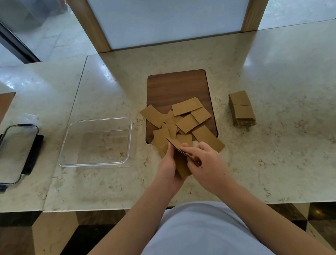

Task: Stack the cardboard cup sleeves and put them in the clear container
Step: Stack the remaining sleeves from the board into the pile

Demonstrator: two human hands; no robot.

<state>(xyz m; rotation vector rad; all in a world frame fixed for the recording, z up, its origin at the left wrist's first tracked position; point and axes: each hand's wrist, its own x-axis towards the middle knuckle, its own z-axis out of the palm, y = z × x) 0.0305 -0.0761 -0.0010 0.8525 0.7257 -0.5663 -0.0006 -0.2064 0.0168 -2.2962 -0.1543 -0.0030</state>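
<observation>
**Cup sleeves gathered at a marble worktop**

On a pale, veined marble worktop (pixel 280 72) beside floor-level windows, loose cardboard cup sleeves (pixel 184 117) are seen scattered across a dark wooden board (pixel 177 85) and spilling over its near edge. No writing or brand can be read on any item. A small bundle of sleeves (pixel 181 162) is held over the worktop's near part between both hands: it is gripped from below by the left hand (pixel 167 168), while its upper edge is pinched by the curled fingers (pixel 189 151) of the right hand (pixel 207 164). A squared stack of sleeves (pixel 242 108) stands well to the right of the board. The clear container (pixel 97 143) lies left of the board, and a lid (pixel 11 155) lies farther left.
</observation>
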